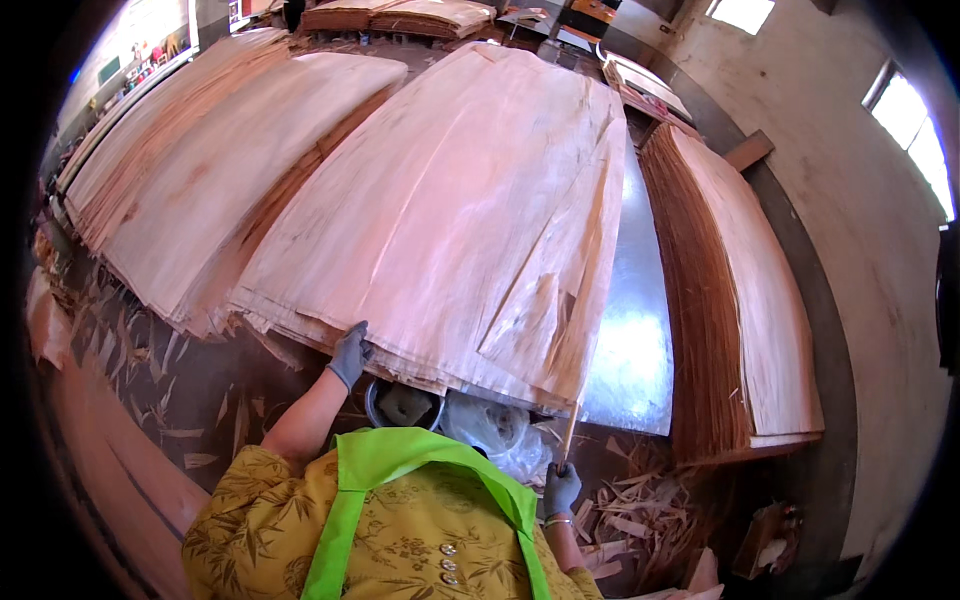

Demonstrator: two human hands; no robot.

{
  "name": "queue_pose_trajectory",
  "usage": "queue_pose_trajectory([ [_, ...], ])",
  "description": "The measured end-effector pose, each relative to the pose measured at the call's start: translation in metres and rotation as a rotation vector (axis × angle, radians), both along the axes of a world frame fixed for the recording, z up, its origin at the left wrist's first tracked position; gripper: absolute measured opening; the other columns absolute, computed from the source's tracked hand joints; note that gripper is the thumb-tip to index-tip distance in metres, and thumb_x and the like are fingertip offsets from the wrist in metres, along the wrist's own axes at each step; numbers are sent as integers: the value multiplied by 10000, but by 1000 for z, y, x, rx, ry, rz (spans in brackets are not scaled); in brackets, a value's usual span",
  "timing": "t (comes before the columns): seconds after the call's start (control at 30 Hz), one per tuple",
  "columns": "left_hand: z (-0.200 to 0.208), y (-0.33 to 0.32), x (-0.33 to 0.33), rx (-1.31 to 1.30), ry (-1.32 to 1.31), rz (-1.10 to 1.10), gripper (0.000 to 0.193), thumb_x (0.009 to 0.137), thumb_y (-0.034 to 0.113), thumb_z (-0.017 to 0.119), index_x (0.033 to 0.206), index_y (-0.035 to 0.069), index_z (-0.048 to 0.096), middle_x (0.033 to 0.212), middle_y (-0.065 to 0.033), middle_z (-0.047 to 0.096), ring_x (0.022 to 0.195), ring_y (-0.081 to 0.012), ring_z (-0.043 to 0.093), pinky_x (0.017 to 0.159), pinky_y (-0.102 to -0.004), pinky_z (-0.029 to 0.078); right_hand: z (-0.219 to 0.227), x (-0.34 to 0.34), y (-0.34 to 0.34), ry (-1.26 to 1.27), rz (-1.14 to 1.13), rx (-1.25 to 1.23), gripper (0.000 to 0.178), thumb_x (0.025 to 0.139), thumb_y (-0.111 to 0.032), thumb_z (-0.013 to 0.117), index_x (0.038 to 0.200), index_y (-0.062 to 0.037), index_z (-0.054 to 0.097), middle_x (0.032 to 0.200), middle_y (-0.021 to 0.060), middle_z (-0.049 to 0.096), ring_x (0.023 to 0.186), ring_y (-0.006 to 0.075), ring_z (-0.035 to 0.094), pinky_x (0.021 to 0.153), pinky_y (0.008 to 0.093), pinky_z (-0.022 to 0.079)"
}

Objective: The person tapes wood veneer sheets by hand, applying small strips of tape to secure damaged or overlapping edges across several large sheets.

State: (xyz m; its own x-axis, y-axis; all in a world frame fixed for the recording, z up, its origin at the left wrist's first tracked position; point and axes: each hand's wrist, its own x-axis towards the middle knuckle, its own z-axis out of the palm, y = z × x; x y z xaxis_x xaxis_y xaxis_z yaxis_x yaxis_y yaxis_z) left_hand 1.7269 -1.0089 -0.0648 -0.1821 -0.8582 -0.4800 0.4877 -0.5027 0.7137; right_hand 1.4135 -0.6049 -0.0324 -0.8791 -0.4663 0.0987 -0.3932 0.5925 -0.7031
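A wide pale wood veneer sheet (450,210) lies on top of a stack in front of me. Its right side has cracks and loose, split pieces (545,310). My left hand (350,355), in a grey glove, is closed at the stack's near left edge, gripping the veneer there; the fingertips are partly hidden. My right hand (562,488), also gloved in grey, is closed around the lower end of a thin wooden stick or strip (570,440). The strip points up to the sheet's near right corner. Whether it is joined to the sheet I cannot tell.
A shiny metal sheet (635,330) shows beside the veneer. Tall veneer stacks stand at right (705,300) and left (220,180). Below the near edge sit a bucket (405,405) and clear plastic wrapping (490,430). Wood scraps (640,510) litter the floor.
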Motion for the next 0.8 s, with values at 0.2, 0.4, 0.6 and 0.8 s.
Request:
queue_pose_trajectory([
  [0.2,-29,-4,2,37,-56,34,174,845,263,577,948,125,596,765,-35,541,639,-140,492,540,-281,448,5,-45,11,33,-8,-12,194,777,-168,674,732,-23,554,592,131,549,499,185,493,518,334,423],
  [0.4,-36,-11,4,37,-234,18,178,854,269,565,978,143,584,826,-32,581,749,-159,538,638,-301,458,2,-66,44,136,-86,73,221,797,-217,660,727,-45,539,630,149,578,534,286,550,525,348,442],
  [0.6,-31,0,-21,5,-300,55,189,823,249,603,962,123,629,806,-32,586,682,-163,534,579,-293,466,-15,-95,102,212,-216,287,345,866,-395,563,712,-89,523,602,169,566,593,403,564,496,455,421],
  [0.8,-54,-12,-1,-159,-267,-20,244,822,258,604,1017,113,628,925,-25,608,760,-152,557,607,-299,473,-23,-103,110,172,-145,239,306,853,-366,585,740,-85,538,635,195,572,630,416,564,526,459,435],
])
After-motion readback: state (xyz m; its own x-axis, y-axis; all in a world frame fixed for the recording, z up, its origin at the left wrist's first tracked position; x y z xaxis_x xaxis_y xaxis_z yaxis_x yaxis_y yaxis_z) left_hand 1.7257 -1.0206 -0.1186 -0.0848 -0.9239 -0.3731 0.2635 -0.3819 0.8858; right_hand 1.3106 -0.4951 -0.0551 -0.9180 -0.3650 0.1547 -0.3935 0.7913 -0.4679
